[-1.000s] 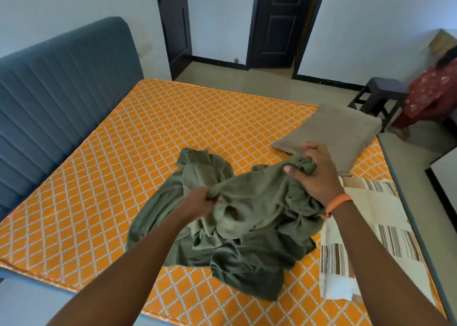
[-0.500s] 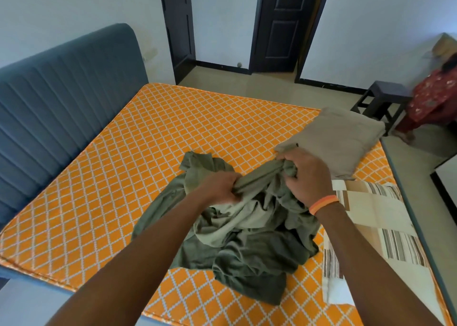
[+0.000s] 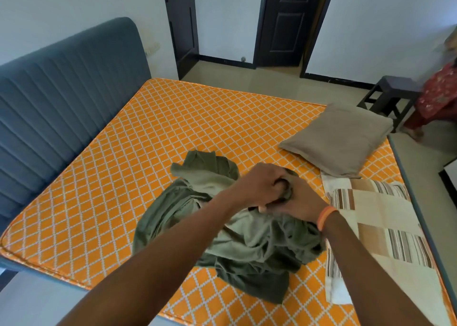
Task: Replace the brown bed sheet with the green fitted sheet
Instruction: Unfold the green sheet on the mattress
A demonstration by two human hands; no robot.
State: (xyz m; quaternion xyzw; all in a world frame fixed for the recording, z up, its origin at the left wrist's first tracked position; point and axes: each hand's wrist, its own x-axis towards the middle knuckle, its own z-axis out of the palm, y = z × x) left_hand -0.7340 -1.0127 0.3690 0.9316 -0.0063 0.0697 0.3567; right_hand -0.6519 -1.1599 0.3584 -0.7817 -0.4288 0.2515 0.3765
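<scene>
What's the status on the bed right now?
Left hand and right hand both grip crumpled olive-green fitted sheet. Folded brown sheet, striped pillow sit on orange mattress.

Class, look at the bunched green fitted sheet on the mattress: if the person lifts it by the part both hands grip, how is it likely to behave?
The green fitted sheet lies in soft, crumpled folds, so it would probably hang limp and trail rather than hold shape. Both the left hand and right hand bunch it easily, suggesting light cloth. Loose ends may drag across the orange mattress.

Bare mattress (image 3: 173,132) lies open leftward; folded brown sheet (image 3: 338,137) and striped cloth (image 3: 380,217) crowd the right.
</scene>
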